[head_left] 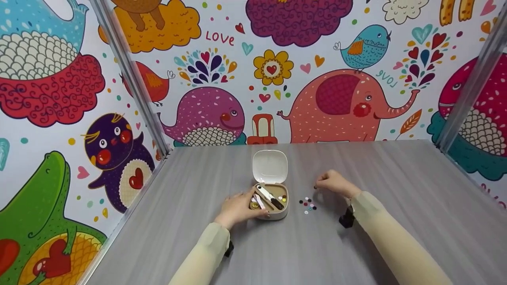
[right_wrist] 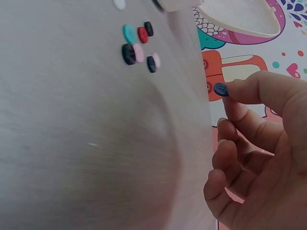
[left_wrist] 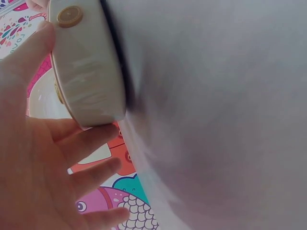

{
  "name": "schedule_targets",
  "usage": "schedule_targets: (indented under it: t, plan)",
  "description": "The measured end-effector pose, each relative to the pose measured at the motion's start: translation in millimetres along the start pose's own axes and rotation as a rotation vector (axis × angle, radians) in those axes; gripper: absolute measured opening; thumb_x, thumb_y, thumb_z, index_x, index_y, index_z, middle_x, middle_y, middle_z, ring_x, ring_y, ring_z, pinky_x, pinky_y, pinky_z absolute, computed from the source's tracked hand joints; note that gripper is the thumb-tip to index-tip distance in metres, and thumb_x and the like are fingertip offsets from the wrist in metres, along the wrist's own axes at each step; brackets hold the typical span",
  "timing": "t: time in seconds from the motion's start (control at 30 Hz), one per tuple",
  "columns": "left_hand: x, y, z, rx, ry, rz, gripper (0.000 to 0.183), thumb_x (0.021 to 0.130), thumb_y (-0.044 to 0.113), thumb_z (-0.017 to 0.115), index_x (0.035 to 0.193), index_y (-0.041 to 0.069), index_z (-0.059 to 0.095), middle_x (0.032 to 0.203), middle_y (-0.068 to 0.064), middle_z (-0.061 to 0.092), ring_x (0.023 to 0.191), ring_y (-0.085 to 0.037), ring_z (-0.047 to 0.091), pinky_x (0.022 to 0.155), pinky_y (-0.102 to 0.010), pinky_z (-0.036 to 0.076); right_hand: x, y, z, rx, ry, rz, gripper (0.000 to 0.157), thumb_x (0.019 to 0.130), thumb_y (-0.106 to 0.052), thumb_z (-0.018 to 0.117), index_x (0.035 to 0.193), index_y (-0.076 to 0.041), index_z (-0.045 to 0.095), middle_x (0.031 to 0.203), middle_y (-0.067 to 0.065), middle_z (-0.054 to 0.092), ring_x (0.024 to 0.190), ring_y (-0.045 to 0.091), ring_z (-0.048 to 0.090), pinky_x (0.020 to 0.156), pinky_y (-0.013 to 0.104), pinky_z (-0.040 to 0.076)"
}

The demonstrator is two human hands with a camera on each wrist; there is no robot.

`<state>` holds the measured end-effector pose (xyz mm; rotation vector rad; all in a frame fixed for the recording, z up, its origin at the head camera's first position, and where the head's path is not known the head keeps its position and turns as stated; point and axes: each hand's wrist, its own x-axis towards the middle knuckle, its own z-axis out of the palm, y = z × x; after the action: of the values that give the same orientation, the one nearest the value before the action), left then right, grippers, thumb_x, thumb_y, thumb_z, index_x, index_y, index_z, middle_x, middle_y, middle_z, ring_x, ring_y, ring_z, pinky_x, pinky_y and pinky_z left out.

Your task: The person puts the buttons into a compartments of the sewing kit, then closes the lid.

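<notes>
A small cream box [head_left: 277, 215] stands on the table with its white lid [head_left: 270, 166] raised at the back. My left hand [head_left: 237, 209] holds it from the left side, thumb near the front and fingers around the wall. Inside the box lie a white-and-black slim tool [head_left: 270, 196], a gold-coloured round piece [head_left: 254, 205] and a few white and yellow buttons [head_left: 282, 198]. My right hand [head_left: 336, 183] is to the right of the box, above the table. Between its thumb and index finger it pinches a dark blue button [right_wrist: 220, 89].
Several loose buttons [head_left: 305, 204], in black, red, pink, teal and white, lie on the grey table [head_left: 190, 178] between the box and my right hand. Patterned panels [head_left: 222, 23] with metal posts [head_left: 130, 75] border the table at the back and sides.
</notes>
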<state>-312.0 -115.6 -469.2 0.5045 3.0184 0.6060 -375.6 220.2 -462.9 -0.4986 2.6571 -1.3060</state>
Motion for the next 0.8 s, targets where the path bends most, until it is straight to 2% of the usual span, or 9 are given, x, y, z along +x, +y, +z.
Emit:
schedule_targets:
  t: [0.13,0.3,0.53,0.8]
  plan:
    - [0.3,-0.3,0.2,0.004,0.002,0.005,0.097,0.078,0.068,0.065,0.151,0.012,0.036,0.137,-0.018,0.054,0.130,-0.041,0.043,0.104,-0.064,0.028,1,-2,-3.8,-0.012,-0.001,0.009,0.021,0.086,-0.005,0.061,0.067,0.001,0.057,0.060,-0.002,0.047,0.051,0.007,0.034,0.048,0.023,0.028]
    - [-0.2,0.7,-0.4,0.015,0.010,0.004,0.094,0.078,0.067,0.066,0.150,0.012,0.039,0.135,-0.017,0.056,0.128,-0.040,0.046,0.102,-0.064,0.029,2,-2,-7.1,-0.036,0.015,-0.014,0.018,0.083,-0.005,0.059,0.068,0.004,0.060,0.056,-0.008,0.043,0.050,0.004,0.032,0.047,0.021,0.027]
    - [-0.4,0.6,0.3,0.017,0.010,-0.006,0.095,0.077,0.068,0.065,0.150,0.012,0.038,0.135,-0.015,0.056,0.128,-0.039,0.046,0.102,-0.064,0.030,1,-3,-5.0,-0.043,0.011,-0.043,0.030,0.083,-0.005,0.060,0.058,-0.011,0.045,0.052,-0.011,0.034,0.049,0.005,0.026,0.046,0.023,0.023]
    - [-1.4,1.9,-0.3,0.014,0.004,-0.008,0.095,0.078,0.067,0.065,0.150,0.012,0.038,0.136,-0.015,0.055,0.128,-0.039,0.046,0.102,-0.063,0.030,4,-4,4.7,-0.011,-0.020,-0.037,0.033,0.086,-0.004,0.057,0.058,-0.013,0.042,0.053,-0.008,0.033,0.049,0.007,0.027,0.047,0.024,0.023]
